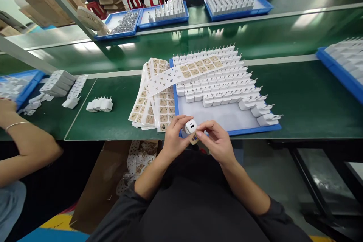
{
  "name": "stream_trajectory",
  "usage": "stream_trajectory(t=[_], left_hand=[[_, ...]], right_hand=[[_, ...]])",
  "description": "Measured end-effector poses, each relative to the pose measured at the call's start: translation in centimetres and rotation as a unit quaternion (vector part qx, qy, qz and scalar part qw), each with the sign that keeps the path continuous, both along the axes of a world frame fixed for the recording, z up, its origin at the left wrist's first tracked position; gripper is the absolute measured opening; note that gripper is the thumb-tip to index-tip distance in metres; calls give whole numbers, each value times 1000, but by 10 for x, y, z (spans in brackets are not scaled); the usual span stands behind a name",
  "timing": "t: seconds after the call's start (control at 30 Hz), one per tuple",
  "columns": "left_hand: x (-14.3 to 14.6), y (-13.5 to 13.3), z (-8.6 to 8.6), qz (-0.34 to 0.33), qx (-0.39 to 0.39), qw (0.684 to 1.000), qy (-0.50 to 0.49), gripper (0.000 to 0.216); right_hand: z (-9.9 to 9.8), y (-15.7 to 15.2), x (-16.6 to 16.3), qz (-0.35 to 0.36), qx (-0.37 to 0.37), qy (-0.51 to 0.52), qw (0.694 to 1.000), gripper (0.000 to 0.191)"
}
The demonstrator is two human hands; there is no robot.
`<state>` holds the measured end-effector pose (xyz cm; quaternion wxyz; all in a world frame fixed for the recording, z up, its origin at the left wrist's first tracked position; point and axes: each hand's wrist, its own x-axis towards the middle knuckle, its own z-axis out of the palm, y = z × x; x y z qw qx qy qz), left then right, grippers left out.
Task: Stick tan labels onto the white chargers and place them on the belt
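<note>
Between thumb and fingers, my left hand grips a white USB charger, its port face turned up toward me. My right hand pinches a small tan sticker just below the charger's port face; whether it touches the charger I cannot tell. Beyond my hands lies a blue-rimmed tray with rows of white chargers, pins upward. A partly used sticker sheet rests across those chargers. Left of the tray, more sticker sheets lie in a fanned stack.
Several white chargers stand on the green bench left of the sheets. A co-worker's arm reaches in at far left. Another blue tray sits at right. Across the belt are trays of metal pins and chargers.
</note>
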<state>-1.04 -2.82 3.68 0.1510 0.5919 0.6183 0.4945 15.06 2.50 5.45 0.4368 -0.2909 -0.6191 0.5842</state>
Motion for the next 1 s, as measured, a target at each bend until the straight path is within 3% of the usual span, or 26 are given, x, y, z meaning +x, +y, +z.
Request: stream_trajectory(t=[0.17, 0.4, 1.0], left_hand=[[1, -5, 3, -60, -9, 998, 0, 49], [7, -7, -4, -4, 60, 998, -18, 39], [9, -4, -2, -6, 128, 992, 5, 45]], right_hand=[[-3, 5, -1, -60, -26, 9, 998, 18], [-2, 3, -6, -121, -56, 50, 990, 18], [5, -1, -11, -109, -69, 68, 989, 13]])
